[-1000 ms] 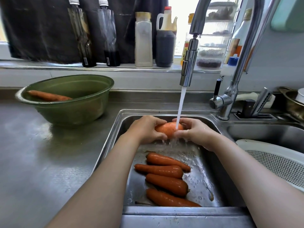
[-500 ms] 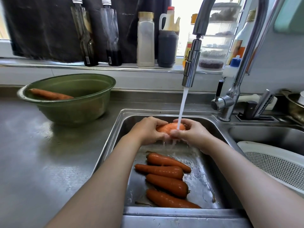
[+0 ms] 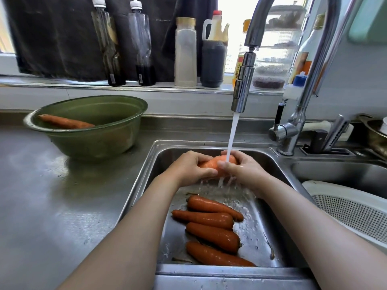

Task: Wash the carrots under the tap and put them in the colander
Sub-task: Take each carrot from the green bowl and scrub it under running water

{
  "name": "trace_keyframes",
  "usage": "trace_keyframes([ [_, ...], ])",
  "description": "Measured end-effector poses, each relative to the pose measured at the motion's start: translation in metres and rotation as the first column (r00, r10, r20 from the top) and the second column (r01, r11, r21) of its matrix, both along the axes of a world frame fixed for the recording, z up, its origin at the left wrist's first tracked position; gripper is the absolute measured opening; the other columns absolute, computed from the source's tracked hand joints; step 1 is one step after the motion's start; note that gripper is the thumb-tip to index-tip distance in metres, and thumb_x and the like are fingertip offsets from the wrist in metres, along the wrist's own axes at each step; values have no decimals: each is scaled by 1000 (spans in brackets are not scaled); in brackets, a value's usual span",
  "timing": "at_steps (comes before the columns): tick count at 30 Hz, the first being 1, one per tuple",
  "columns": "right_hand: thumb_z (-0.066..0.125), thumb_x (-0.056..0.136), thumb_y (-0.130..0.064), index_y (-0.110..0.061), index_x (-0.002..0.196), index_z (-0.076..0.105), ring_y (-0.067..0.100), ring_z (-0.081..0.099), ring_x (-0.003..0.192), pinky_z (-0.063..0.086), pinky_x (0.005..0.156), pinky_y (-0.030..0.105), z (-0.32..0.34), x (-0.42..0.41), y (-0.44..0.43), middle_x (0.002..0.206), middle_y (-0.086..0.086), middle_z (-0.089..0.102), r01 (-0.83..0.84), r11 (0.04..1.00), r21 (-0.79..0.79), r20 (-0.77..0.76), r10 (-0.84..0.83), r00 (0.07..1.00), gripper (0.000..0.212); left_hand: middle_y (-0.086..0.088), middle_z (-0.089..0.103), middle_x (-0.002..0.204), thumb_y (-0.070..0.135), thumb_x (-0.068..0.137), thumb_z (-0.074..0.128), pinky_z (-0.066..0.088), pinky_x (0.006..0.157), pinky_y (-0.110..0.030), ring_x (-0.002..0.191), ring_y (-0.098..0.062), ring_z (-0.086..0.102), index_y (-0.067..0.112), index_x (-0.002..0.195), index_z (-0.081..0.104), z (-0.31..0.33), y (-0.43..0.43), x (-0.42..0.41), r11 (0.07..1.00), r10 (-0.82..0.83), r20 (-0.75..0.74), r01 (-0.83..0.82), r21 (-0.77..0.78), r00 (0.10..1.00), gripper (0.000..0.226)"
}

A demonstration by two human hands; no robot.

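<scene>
Water runs from the tap (image 3: 243,84) onto an orange carrot (image 3: 211,163) held over the left sink basin (image 3: 146,174). My left hand (image 3: 188,168) grips the carrot's left end and my right hand (image 3: 243,168) grips its right end, so most of the carrot is hidden. Several more carrots (image 3: 211,227) lie on the basin floor below my hands. One carrot (image 3: 65,122) lies in the green bowl (image 3: 88,143) on the counter at the left. The white colander (image 3: 351,210) sits in the right basin.
Bottles and jars (image 3: 184,53) line the window ledge behind the sink. The tap's lever and a knife block (image 3: 326,141) stand at the back right. A metal pot (image 3: 374,135) sits at the far right edge. The steel counter (image 3: 52,206) stretches to the left.
Both hands have stayed under the stream with the carrot, shifting their grip slightly along it. The camera has moved a little.
</scene>
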State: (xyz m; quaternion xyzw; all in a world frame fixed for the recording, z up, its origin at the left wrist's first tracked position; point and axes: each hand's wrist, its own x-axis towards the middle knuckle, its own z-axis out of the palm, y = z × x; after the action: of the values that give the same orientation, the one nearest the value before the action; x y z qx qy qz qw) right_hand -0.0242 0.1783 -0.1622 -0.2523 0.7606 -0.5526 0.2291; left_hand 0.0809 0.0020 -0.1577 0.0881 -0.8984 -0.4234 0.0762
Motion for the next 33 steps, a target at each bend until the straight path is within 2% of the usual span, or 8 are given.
trace_keyframes([
  [2,60,104,-37,-31,121,66,23,66,99,60,77,36,3,7,-9,115,1,64,128,991,-37,-46,-129,991,19,11,75,110,37,86,82,56,99,-40,101,-10,70,32,128,72,1,2,-1,1000,-11,-11,11,-6,1000,44],
  [4,49,109,-35,-29,114,68,21,65,93,56,68,33,3,7,-12,115,4,66,181,983,-32,-78,-183,980,21,11,75,111,42,84,82,56,99,-41,101,-9,70,32,130,71,1,2,-3,999,-10,-9,9,-44,1000,48],
  [10,76,93,-18,-38,132,62,32,73,105,63,87,44,-1,-6,5,128,12,62,-146,989,-25,104,148,983,46,10,74,118,47,79,83,55,102,-41,107,-7,69,29,134,69,-3,-8,-1,998,5,8,-5,-67,1000,59],
  [14,62,103,-38,-37,126,66,25,69,103,60,71,30,0,2,-5,125,5,63,24,999,-44,-7,-24,1000,24,10,75,116,41,84,82,56,100,-40,104,-9,70,31,134,69,0,-4,0,1000,-7,-18,7,-24,1000,52],
  [17,48,108,-39,-33,120,69,29,66,105,60,73,38,-1,2,-13,122,5,64,126,991,-43,-1,-126,992,24,10,75,113,43,84,82,55,101,-42,104,-10,70,32,132,70,0,-2,-1,1000,-5,-18,5,-25,1000,51],
  [22,64,102,-25,-35,132,63,33,71,106,63,81,39,-1,-5,0,128,10,60,-104,994,-42,114,109,988,31,13,75,112,51,77,82,54,102,-44,105,-8,70,34,129,71,-3,-6,0,999,11,-8,-11,-41,1000,56],
  [29,55,106,-38,-31,114,67,22,64,103,54,73,30,2,7,-12,118,4,65,158,984,-84,0,-158,987,16,10,76,107,39,86,80,56,98,-42,98,-9,71,35,127,72,4,7,0,999,-5,-23,4,-50,1000,42],
  [33,78,90,-37,-28,128,62,21,66,104,59,75,29,0,6,-8,120,2,64,65,998,-26,-43,-66,997,42,13,75,113,40,85,82,57,96,-40,100,-6,69,35,130,71,7,8,2,991,4,-25,-7,-136,1000,46],
])
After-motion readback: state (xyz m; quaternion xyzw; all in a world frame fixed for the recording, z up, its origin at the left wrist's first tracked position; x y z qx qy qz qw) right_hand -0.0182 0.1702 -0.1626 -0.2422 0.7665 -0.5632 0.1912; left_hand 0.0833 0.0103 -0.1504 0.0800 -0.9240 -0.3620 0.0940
